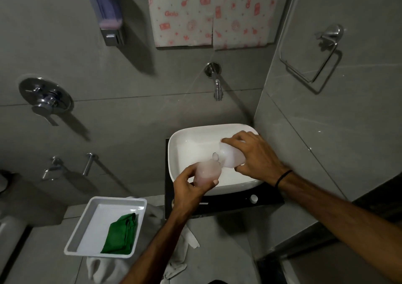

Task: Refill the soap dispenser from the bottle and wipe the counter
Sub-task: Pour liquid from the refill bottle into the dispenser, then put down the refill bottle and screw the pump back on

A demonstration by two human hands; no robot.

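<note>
Over the white sink [174, 148], a tilted white bottle [231, 156] is gripped by the right hand [253, 155], its mouth touching a pinkish container [206, 171] gripped by the left hand [189, 188]. A folded green cloth [120, 233] is laid in a white tray [87, 220] to the left.

basin [187, 135] white | cloth [120, 234] green | tray [95, 203] white | paper [208, 11] white, red prints | dispenser liquid [109, 23] perhaps pink

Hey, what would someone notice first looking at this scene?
Two hands over the white sink: the right hand tips a white bottle toward a pinkish container gripped by the left hand. Lower left, a green cloth lies in a white tray.
</note>
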